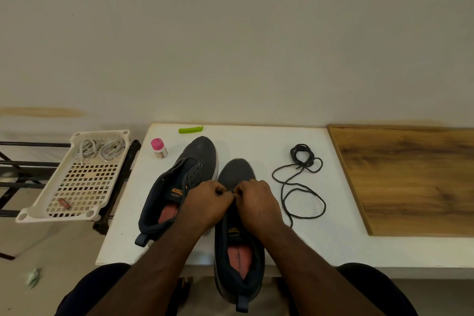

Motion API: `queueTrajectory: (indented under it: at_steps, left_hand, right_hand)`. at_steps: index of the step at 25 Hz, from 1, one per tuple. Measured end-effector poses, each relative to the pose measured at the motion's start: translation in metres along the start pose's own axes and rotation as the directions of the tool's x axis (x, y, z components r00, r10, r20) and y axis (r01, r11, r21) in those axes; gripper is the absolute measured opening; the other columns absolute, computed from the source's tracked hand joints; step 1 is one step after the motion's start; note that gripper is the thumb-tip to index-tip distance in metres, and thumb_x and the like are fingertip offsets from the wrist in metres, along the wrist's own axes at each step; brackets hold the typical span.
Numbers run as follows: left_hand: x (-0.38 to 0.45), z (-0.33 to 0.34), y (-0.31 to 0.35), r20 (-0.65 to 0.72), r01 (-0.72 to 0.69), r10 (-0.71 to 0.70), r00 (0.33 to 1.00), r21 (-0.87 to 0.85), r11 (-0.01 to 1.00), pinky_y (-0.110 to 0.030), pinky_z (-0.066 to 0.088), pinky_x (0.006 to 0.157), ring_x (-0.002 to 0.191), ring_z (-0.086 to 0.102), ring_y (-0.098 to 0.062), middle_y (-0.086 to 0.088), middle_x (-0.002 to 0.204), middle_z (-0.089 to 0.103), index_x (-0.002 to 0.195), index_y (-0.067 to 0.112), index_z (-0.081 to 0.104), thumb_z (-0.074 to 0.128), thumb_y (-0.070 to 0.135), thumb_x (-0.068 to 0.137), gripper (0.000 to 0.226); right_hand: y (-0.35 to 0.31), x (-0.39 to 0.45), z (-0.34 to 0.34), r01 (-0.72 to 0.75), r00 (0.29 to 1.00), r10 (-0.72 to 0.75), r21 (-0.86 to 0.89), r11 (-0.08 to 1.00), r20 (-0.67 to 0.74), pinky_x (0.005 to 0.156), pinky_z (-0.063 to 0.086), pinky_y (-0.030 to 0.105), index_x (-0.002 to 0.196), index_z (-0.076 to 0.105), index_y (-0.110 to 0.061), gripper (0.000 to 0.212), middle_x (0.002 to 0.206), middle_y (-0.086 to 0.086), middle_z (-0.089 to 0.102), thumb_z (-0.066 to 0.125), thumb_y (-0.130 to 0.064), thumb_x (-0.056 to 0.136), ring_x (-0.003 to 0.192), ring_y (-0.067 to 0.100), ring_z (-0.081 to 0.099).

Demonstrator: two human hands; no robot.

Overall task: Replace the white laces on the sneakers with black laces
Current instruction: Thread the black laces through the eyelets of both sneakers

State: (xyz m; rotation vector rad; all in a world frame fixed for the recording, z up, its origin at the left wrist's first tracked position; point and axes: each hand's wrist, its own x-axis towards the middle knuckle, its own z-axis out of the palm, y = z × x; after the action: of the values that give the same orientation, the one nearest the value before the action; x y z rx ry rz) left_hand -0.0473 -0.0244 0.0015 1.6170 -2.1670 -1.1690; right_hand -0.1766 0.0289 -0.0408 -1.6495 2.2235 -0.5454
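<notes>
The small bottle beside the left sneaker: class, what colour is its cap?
Pink. The bottle shows best in the head view, the only one.

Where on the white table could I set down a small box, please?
Bare patches: the back strip between the green clip and the black lace, and the near right corner beside the wood board. It is crowded around both sneakers and hands.

Sneakers (202, 159) dark grey, white sole edge, reddish insoles, orange tongue label; loose lace (298, 182) black; laces in basket (101, 149) white; basket (79, 187) cream, square-hole grid; table (256, 141) white; board (410, 177) brown woodgrain; bottle (159, 148) pink cap; clip (190, 129) lime green
</notes>
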Motion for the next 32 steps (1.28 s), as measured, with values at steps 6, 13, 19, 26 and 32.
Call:
queueTrajectory:
  at_steps: [6, 13, 19, 26, 32]
  left_hand:
    - [0.007, 0.006, -0.006, -0.045, -0.006, 0.007, 0.999, 0.015, 1.000, -0.017, 0.043, 0.071, 0.084, 0.060, -0.008, 0.008, 0.093, 0.064, 0.105, 0.022, 0.065, 0.054, 0.019, 0.096, 0.014]
    - [0.006, 0.011, -0.003, -0.078, 0.010, -0.010, 0.997, -0.004, 1.000, -0.018, 0.035, 0.055, 0.071, 0.057, -0.008, 0.003, 0.079, 0.063, 0.092, 0.019, 0.059, 0.054, 0.019, 0.096, 0.007]
    - [-0.003, 0.000, 0.007, -0.277, -0.092, 0.048, 0.960, -0.147, 0.985, -0.029, 0.044, 0.061, 0.073, 0.060, -0.017, -0.001, 0.078, 0.062, 0.089, 0.017, 0.050, 0.049, 0.020, 0.097, 0.008]
    - [-0.008, -0.001, 0.000, -0.149, -0.043, -0.012, 0.989, -0.358, 0.933, -0.042, 0.055, 0.085, 0.089, 0.065, -0.014, 0.007, 0.096, 0.068, 0.102, 0.024, 0.054, 0.054, 0.028, 0.098, 0.005]
    - [-0.005, 0.005, -0.007, -0.120, -0.063, 0.032, 0.992, -0.266, 0.962, -0.027, 0.052, 0.086, 0.096, 0.065, -0.014, 0.007, 0.096, 0.067, 0.109, 0.018, 0.065, 0.055, 0.001, 0.093, 0.025]
  right_hand:
    - [0.000, -0.003, 0.001, -0.006, 0.999, 0.007, 0.010, 1.000, -0.039, 0.080, 0.047, 0.031, 0.093, 0.064, -0.021, 0.021, 0.094, -0.005, 0.062, 0.043, -0.023, 0.098, 0.094, 0.016, 0.052]
    - [0.000, -0.003, 0.001, -0.005, 0.997, 0.011, 0.087, 0.996, -0.070, 0.073, 0.050, 0.032, 0.086, 0.065, -0.023, 0.021, 0.082, -0.006, 0.064, 0.045, -0.025, 0.092, 0.081, 0.013, 0.055]
    - [-0.005, -0.011, -0.010, 0.003, 0.989, 0.027, 0.203, 0.979, -0.145, 0.073, 0.052, 0.029, 0.102, 0.064, -0.018, 0.014, 0.091, -0.003, 0.067, 0.050, -0.018, 0.097, 0.083, 0.012, 0.059]
    - [-0.017, -0.041, -0.048, -0.055, 0.986, 0.092, 0.254, 0.966, -0.139, 0.096, 0.047, 0.029, 0.126, 0.061, -0.024, 0.032, 0.121, -0.004, 0.063, 0.058, -0.028, 0.095, 0.112, 0.013, 0.057]
    - [-0.046, -0.084, -0.038, -0.017, 0.999, 0.019, -0.070, 0.997, 0.036, 0.098, 0.046, 0.042, 0.139, 0.046, -0.033, 0.050, 0.137, -0.001, 0.050, 0.043, -0.055, 0.093, 0.123, 0.024, 0.045]
